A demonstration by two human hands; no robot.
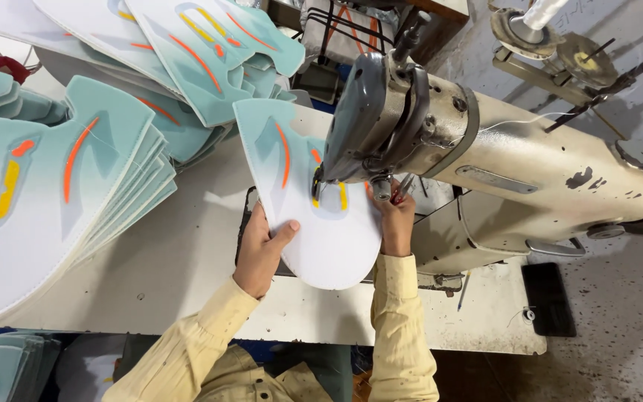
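Foam-backed sheet (321, 223), white fading to teal with orange and yellow stripes, lies at the centre of the frame under the sewing machine head (381, 119). We judge it light, flexible yet shape-holding, best held by its edges. Our left hand (260, 253) pinches its lower left edge, thumb on top; our right hand (396, 219) presses curled fingers on its right edge beside the needle. Similar stacked panels (68, 186) fill the upper left.
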